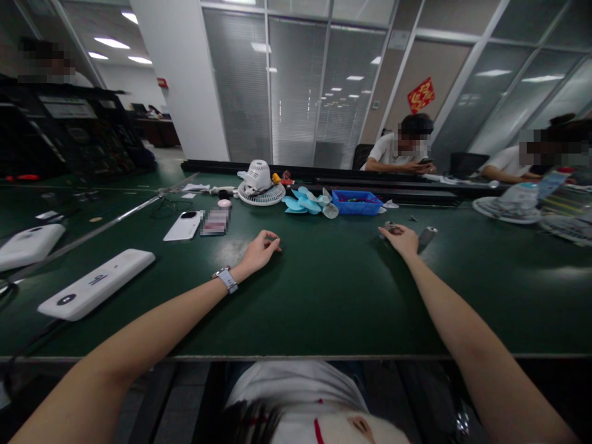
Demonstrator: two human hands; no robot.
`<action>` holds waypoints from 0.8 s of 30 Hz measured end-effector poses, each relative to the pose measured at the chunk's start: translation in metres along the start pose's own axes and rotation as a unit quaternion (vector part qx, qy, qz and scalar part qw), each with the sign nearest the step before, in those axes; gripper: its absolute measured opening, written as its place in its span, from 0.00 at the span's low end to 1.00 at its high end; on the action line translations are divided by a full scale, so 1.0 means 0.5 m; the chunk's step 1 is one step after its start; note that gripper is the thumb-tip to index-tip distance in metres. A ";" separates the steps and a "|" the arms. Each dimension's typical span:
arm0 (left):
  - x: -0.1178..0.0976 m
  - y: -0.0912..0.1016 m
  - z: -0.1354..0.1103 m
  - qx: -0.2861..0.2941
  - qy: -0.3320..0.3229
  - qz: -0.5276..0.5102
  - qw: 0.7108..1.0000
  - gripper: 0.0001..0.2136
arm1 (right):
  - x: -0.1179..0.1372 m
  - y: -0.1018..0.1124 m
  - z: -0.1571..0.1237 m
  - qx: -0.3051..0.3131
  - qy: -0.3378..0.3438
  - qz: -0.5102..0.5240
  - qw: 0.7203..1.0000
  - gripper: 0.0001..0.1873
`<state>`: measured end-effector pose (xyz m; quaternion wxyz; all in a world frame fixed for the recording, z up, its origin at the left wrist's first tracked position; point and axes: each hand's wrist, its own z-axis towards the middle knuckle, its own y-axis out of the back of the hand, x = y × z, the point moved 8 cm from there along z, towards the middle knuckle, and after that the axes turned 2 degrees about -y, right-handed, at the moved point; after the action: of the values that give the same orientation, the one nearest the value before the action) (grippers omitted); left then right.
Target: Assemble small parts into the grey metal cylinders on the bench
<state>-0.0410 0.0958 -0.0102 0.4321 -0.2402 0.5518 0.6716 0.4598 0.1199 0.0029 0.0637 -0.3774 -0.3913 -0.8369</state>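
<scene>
My left hand (259, 250) rests on the dark green table (324, 290) with its fingers curled inward; nothing shows in them. A watch sits on that wrist. My right hand (403, 238) lies further right, fingers closed round a small grey metal part (390, 227). A second small grey cylinder (427, 235) lies just right of that hand. Beyond both hands are a light blue fan blade (303, 202), a white fan body on its grille (259, 184) and a blue tray (357, 202).
A white phone (184, 226) lies left of centre. Two white flat devices (95, 284) sit at the left. Another fan grille (506, 208) is at the right. Two people sit across the table behind a black rail.
</scene>
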 end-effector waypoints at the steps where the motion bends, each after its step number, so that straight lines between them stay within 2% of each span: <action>1: 0.000 0.000 0.000 0.000 0.000 0.000 1.000 0.15 | 0.009 0.002 -0.007 -0.010 -0.011 -0.007 1.000 0.30; 4: 0.004 -0.001 0.002 -0.001 -0.008 0.000 1.000 0.14 | 0.074 -0.015 -0.051 -0.007 -0.012 0.017 1.000 0.27; 6: 0.005 -0.002 0.003 -0.001 -0.016 0.000 1.000 0.14 | 0.152 -0.055 -0.106 0.061 0.039 0.082 0.994 0.28; 9: -0.009 -0.002 -0.003 0.004 -0.029 -0.009 1.000 0.15 | 0.281 -0.125 -0.226 0.207 0.131 0.193 0.950 0.28; 12: -0.056 0.001 -0.017 0.002 -0.079 0.000 0.997 0.16 | 0.369 -0.160 -0.343 0.296 0.182 0.249 0.904 0.25; 14: -0.099 0.000 -0.029 0.002 -0.136 0.031 0.990 0.17 | 0.399 -0.169 -0.397 0.330 0.197 0.260 0.886 0.24; 17: -0.145 -0.013 -0.041 0.014 -0.197 0.068 0.978 0.16 | 0.417 -0.170 -0.440 0.356 0.225 0.261 0.869 0.23; 24: -0.161 -0.028 -0.015 -0.013 -0.167 0.067 0.984 0.11 | 0.415 -0.165 -0.445 0.348 0.251 0.249 0.868 0.21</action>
<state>0.0106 0.0635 0.0446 0.4689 -0.0922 0.4779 0.7370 0.1503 0.0591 0.0031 0.4930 -0.1929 -0.5210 -0.6696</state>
